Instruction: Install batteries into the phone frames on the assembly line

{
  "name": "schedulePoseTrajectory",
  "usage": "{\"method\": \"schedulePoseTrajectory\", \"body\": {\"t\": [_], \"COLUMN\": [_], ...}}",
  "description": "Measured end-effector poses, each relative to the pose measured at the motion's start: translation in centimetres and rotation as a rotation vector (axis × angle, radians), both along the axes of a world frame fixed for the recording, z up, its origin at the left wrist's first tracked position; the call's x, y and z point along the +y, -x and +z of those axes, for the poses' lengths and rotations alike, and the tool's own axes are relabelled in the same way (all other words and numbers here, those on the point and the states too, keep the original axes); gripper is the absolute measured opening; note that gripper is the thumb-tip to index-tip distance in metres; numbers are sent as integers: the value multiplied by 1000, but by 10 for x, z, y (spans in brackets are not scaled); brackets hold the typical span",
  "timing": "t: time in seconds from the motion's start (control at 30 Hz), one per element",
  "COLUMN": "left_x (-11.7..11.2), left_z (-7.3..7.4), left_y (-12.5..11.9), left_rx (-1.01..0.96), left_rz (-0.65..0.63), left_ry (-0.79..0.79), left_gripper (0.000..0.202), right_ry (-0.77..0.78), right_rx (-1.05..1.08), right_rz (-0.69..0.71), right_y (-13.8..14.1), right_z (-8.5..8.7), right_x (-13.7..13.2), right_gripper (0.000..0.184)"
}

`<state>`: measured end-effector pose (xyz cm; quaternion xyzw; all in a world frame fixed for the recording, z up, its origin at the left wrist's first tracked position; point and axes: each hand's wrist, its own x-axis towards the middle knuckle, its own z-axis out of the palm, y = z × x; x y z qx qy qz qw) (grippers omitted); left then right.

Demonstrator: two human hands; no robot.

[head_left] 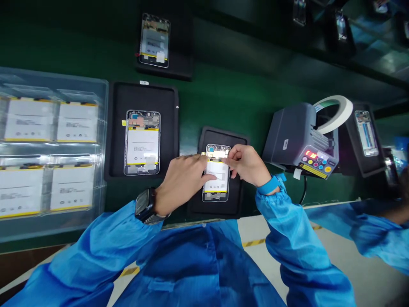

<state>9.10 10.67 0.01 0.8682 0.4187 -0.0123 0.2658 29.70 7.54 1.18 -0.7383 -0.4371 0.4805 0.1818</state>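
Dark green bench top (220, 96) stretches beyond both hands. Directly beneath the grip, an opened smartphone (215, 196) lies on a black tray (214, 209). Left hand (183, 177) touches its left side, thumb and forefinger apart; right hand (248, 165) bunches its fingertips at the upper right, whether clamped on anything I cannot tell. Right of the grip stands a grey tape dispenser (289, 128).
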Motion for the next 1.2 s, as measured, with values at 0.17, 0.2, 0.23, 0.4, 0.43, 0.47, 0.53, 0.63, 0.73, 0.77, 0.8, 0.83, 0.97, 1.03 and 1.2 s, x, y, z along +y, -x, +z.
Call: {"method": "schedulePoseTrajectory", "body": {"t": [0.17, 0.2, 0.23, 0.4, 0.43, 0.47, 0.53, 0.63, 0.73, 0.77, 0.8, 0.83, 0.97, 1.03, 1.2], "left_x": [1, 1, 1, 1, 0, 0, -2, -4, -5, -5, -5, -5, -5, -5, -4], "left_z": [0, 0, 0, 0, 0, 0, 0, -1, -3, -3, -3, -3, -3, -1, 2], "left_y": [1, 1, 1, 1, 0, 0, -2, -4, -5, -5, -4, -4, -4, -5, -6], "left_rx": [-11, -13, -14, 15, 21, 25, 27, 22, 10, 6, 0, -6, -11, 10, 60], "left_rz": [8, 11, 12, 2, 1, 3, 10, 15, 14, 16, 19, 22, 30, 25, 17], "left_ry": [-1, 1, 3, -10, -20, -33, -58, -77, -70, -66, -62, -58, -53, -60, -67], "left_gripper": [29, 30, 30, 34, 35, 36, 35, 33, 32, 32, 32, 32, 33, 33, 36], "right_ry": [23, 17, 9, 10, 20, 29, 46, 65, 73, 72, 70, 69, 91, 88, 49], "right_rx": [8, 7, 4, -33, -37, -38, -31, -12, 18, 23, 22, 16, -34, -60, -93], "right_rz": [-17, -15, -12, -2, -2, -4, -13, -34, -45, -44, -43, -41, -19, 0, 33], "right_y": [0, 0, 0, -1, -1, -1, -1, -2, -2, -2, -2, -2, 0, 0, -1], "right_z": [-1, -1, -2, -5, -5, -5, -5, -5, -4, -3, -3, -2, 1, 1, -3], "right_x": [2, 2, 2, 4, 5, 5, 6, 6, 6, 6, 7, 7, 9, 9, 7], "right_gripper": [27, 27, 28, 32, 33, 34, 37, 41, 41, 40, 40, 40, 39, 37, 32]}}
